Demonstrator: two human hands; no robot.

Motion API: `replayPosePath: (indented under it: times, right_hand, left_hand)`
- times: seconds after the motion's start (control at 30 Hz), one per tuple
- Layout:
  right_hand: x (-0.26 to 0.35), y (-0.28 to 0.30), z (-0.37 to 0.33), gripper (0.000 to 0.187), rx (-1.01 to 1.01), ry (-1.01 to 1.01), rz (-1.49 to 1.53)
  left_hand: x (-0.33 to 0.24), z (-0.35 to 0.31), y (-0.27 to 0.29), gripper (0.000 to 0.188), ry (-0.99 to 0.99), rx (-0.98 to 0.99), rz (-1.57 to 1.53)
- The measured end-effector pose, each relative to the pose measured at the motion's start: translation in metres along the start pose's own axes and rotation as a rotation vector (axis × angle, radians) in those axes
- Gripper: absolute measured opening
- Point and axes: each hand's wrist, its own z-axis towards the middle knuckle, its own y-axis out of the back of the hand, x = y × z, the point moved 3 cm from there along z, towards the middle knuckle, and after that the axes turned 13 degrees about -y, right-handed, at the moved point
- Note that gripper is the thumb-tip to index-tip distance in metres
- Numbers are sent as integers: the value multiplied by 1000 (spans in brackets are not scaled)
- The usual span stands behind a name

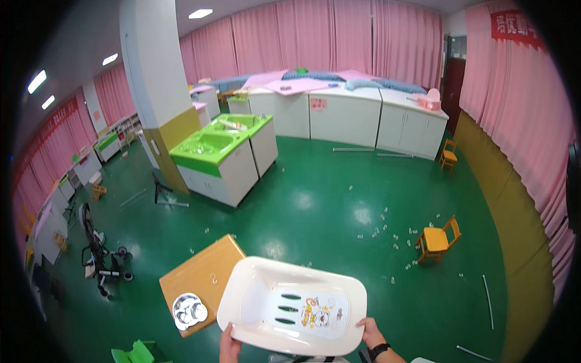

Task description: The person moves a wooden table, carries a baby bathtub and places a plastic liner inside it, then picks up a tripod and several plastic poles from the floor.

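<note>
A white plastic tub, shaped like a small baby bathtub, is held out in front of me. Its bottom has three long slots and a printed cartoon bear. My left hand grips the near rim toward its left end, thumb on top. At the right end, my right hand is closed on the rim, with a black band on the wrist. The fingers under the rim are hidden. Behind the tub's left end stands a wooden table, partly covered by it. A shiny divided metal plate lies on that table.
Several small white S-shaped hooks are scattered on the green floor. A small wooden chair stands to the right, near grey rods. A green-topped sink cabinet is ahead, a stroller-like frame left, a green chair lower left.
</note>
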Motion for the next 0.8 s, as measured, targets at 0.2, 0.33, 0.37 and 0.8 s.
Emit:
replayPosePath:
  times: [0.2, 0.33, 0.37, 0.8]
  right_hand:
    - [10, 9, -19, 70, -36, 59, 28]
    - [41, 18, -45, 70, -218, 257, 138]
    - [50, 14, -57, 70, -254, 250, 134]
    - [94, -1, -46, 59, -188, 437, 117]
  left_hand:
    - [-12, -25, -40, 37, 47, 45, 34]
    - [-9, -33, -13, 37, 120, 4, 113]
    - [-9, -36, -8, 37, 107, -29, 107]
    - [-34, -21, -67, 26, 165, 133, 179]
